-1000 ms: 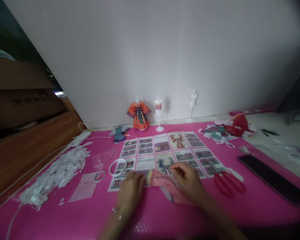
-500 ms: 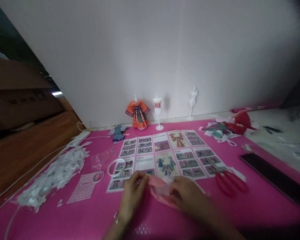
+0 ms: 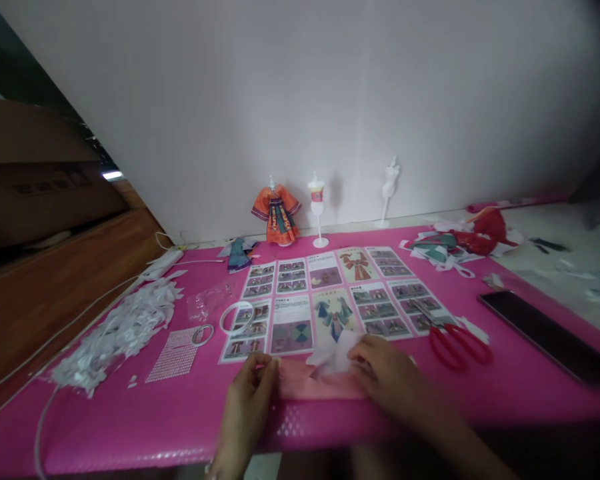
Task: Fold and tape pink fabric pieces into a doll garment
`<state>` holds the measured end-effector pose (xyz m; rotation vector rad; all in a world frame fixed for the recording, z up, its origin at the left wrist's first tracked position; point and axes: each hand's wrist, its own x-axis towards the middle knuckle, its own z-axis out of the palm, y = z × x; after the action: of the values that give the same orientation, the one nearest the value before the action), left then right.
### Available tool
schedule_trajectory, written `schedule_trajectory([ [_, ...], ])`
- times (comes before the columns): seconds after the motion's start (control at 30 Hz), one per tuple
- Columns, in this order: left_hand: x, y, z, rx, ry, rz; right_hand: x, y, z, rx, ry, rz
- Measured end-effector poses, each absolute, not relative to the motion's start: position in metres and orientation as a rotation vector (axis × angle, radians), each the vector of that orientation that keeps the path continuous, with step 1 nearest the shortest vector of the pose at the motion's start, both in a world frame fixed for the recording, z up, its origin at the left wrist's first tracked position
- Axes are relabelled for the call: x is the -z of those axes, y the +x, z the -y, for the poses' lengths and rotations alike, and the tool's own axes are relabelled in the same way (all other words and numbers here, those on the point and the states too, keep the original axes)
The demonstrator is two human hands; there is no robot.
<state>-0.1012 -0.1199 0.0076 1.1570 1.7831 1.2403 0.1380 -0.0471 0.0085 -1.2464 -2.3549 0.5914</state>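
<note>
A strip of salmon-pink fabric stretches between my hands near the table's front edge. My left hand pinches its left end between thumb and fingers. At the other end, my right hand is closed on the fabric, with a thin whitish sheet rising beside its fingertips. Whether that sheet is a backing or more cloth I cannot tell. Just beyond the fabric lies a printed instruction sheet with pictures of small robes. Red-handled scissors rest on its right edge, near my right hand.
At the back stand a mini dress form in an orange robe, a form with a pink band and a bare form. Tape rolls, a bead sheet and white scraps lie left; a phone and fabric scraps right.
My hands have moved apart and nearer the table's front edge. The pink fabric, bunched and lifted before, is now drawn out flatter. The camera view has shifted slightly.
</note>
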Motion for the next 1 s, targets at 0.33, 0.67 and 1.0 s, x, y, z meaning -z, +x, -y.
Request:
schedule_trajectory([
  [0.33, 0.005, -0.104, 0.125, -1.190, 1.253, -1.810, 0.001, 0.093, 0.032, -0.417, -1.030, 2.414],
  [0.67, 0.006, -0.104, 0.128, -1.101, 1.336, -1.823, -0.002, 0.097, 0.030, -0.876, -0.922, 2.050],
  [1.0, -0.005, -0.102, 0.129, -1.081, 1.326, -1.715, -0.002, 0.109, 0.032, -0.999, -0.776, 2.113],
])
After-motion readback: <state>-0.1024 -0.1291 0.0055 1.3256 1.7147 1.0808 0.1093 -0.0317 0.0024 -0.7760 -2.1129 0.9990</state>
